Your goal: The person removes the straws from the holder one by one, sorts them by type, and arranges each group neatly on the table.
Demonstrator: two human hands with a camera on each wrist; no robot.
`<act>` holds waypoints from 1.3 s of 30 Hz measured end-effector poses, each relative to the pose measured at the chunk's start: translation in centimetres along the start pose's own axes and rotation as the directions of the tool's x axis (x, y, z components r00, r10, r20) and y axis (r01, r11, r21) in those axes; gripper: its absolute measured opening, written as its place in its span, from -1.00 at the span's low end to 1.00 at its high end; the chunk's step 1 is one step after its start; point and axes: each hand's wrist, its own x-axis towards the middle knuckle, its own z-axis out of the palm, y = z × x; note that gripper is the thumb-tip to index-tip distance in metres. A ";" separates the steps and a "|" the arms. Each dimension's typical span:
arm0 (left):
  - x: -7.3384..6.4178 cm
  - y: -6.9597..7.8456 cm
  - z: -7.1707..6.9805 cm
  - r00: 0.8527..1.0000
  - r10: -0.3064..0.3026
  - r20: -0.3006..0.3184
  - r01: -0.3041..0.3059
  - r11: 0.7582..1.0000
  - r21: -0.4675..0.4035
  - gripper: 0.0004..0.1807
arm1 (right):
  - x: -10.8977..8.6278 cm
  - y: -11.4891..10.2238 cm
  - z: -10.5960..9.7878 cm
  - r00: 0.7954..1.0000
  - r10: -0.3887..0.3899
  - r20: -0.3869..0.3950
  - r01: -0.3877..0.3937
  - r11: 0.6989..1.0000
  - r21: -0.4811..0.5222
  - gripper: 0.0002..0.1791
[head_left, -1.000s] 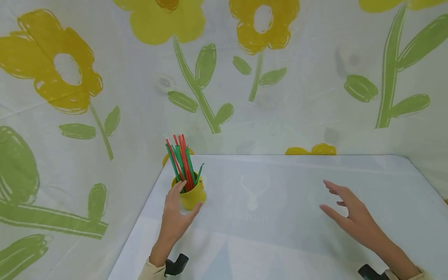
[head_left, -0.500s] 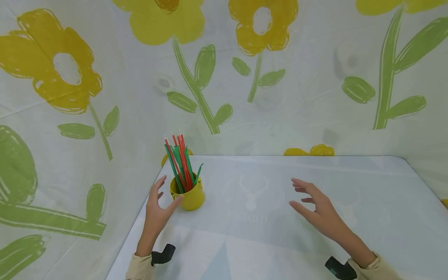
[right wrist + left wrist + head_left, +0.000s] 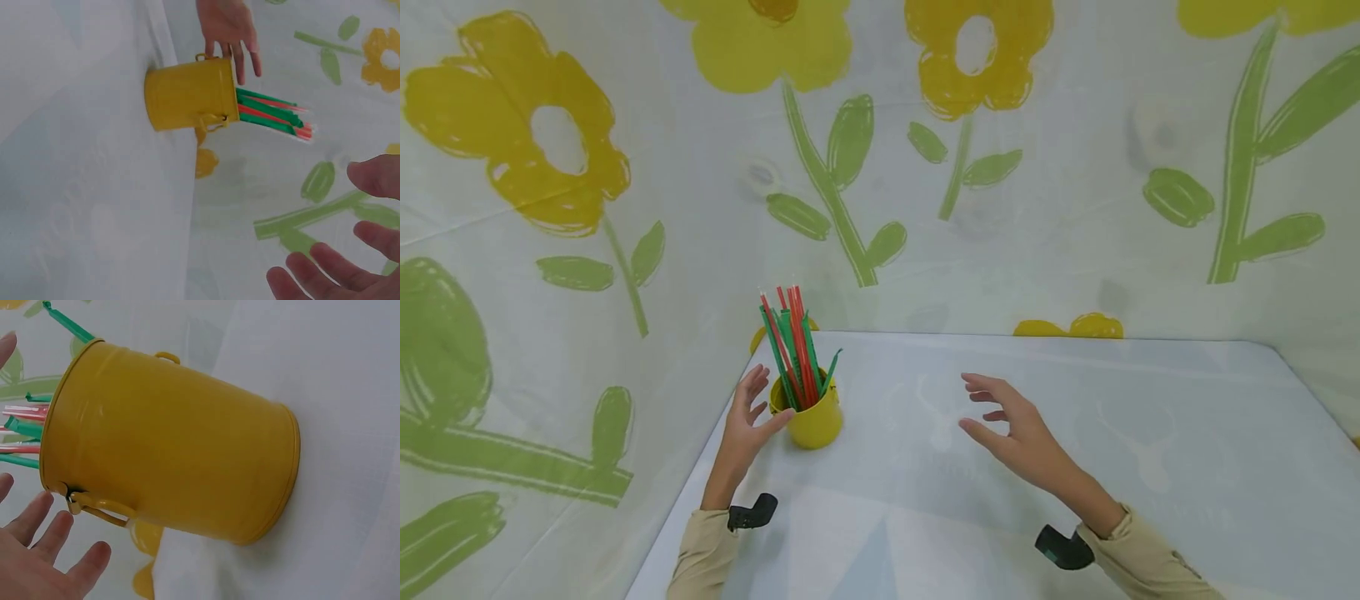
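A small yellow metal bucket (image 3: 817,427) stands upright at the table's left side, with little handles on its sides. Red and green straws (image 3: 801,350), thin and long, lean out of its top. My left hand (image 3: 741,437) is just left of the bucket, fingers spread and thumb reaching across its front near the rim. In the left wrist view, the fingers (image 3: 90,569) lie close beside the bucket's handle, holding nothing. To the right, above the table, my right hand (image 3: 1018,442) hovers with fingers apart and nothing in them; the right wrist view shows the bucket some way off from it.
The white table (image 3: 1187,467) carries faint printed patterns; its back edge meets a pale curtain (image 3: 1060,208) with yellow flowers and green leaves. The curtain also runs along the left side. Black wrist cameras (image 3: 1063,547) sit on both sleeves.
My left hand has drawn back from the front of the bucket's rim to its left side. The right hand has moved left toward the bucket. The bucket and straws stay put.
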 end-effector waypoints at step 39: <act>-0.5 -0.9 3.6 0.994 -0.095 -0.056 0.081 0.974 -0.213 -0.20 | 9.6 -1.7 11.6 0.985 0.123 0.122 -0.150 0.957 0.247 -0.56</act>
